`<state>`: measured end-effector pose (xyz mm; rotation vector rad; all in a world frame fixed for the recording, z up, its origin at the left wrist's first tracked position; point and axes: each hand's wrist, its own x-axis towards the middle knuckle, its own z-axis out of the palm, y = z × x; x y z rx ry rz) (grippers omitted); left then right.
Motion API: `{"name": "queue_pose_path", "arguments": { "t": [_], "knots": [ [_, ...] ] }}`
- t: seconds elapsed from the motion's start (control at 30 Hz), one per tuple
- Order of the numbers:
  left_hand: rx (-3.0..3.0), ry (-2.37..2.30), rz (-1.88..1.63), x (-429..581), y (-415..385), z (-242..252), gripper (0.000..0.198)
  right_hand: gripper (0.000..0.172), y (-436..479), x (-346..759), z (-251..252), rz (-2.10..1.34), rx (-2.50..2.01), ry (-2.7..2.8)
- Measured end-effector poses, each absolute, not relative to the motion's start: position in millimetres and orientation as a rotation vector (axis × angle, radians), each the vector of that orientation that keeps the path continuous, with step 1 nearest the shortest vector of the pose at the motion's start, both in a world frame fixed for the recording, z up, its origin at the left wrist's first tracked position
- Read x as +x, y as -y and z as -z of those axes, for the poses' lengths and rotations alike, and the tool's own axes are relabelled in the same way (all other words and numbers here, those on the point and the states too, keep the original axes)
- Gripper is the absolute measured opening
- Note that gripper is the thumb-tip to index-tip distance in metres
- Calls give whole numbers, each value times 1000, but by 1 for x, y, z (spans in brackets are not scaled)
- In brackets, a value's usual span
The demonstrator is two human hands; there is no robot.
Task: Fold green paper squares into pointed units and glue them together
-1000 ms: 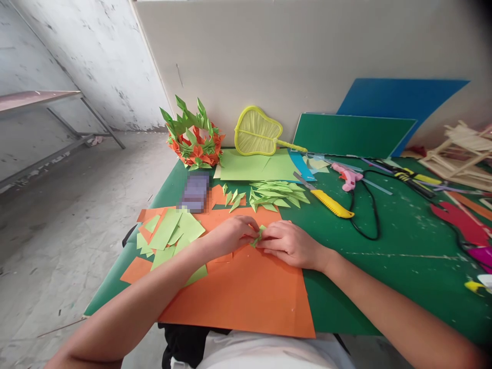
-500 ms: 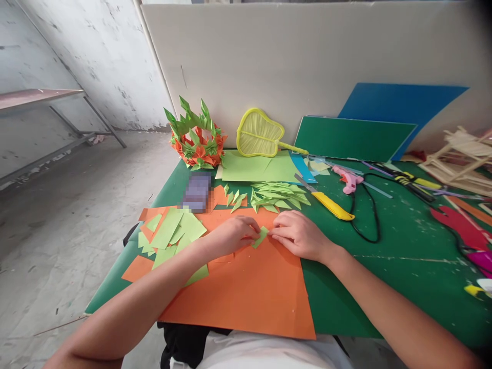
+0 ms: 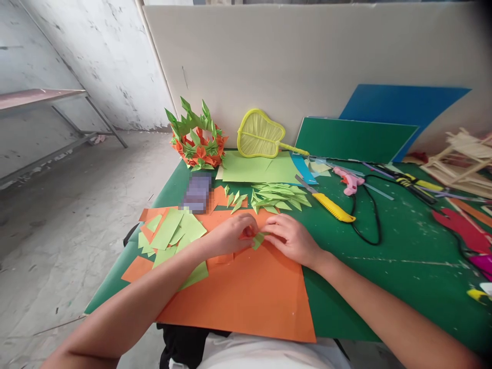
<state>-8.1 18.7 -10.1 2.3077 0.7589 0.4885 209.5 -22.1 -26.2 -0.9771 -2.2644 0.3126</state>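
A small light-green piece of paper (image 3: 258,241) is between my two hands, just above the large orange sheet (image 3: 246,292). My left hand (image 3: 236,233) pinches it from the left, thumb and fingertips curled together. From the right, the fingertips of my right hand (image 3: 288,236) close on its upper edge. The fingers partly hide the paper, so its folds are unclear. Beyond my hands lies a pile of folded green paper leaves (image 3: 279,196), with several more folded pieces (image 3: 236,199) to its left. Loose green paper cuttings (image 3: 180,230) lie beside my left forearm.
A paper crown of orange and green folds (image 3: 200,141) stands at the back left, near a blurred dark rectangle (image 3: 197,192). On the right lie a yellow utility knife (image 3: 332,206) and a pink glue gun (image 3: 348,180) with a black cord. A yellow fan (image 3: 259,134) leans behind.
Both hands have drawn closer together over the green paper, the right one shifting slightly left. Less of the paper shows, and its angle has changed.
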Motion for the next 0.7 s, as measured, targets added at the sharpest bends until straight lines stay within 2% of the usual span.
{"name": "queue_pose_path", "arguments": {
  "t": [0.17,0.4,0.57,0.7],
  "knots": [
    [2286,-875,-638,-8,-17,13,14,26,19,209,26,-345,-980,2365],
    [2246,-958,-585,-5,-17,8,9,15,21,210,26,-284,-959,2321],
    [2086,-966,-435,-1,-10,1,29,14,21,212,25,-248,-968,2287],
    [2055,-912,-435,1,-6,3,28,13,20,215,28,-241,-956,2312]
  ]
}}
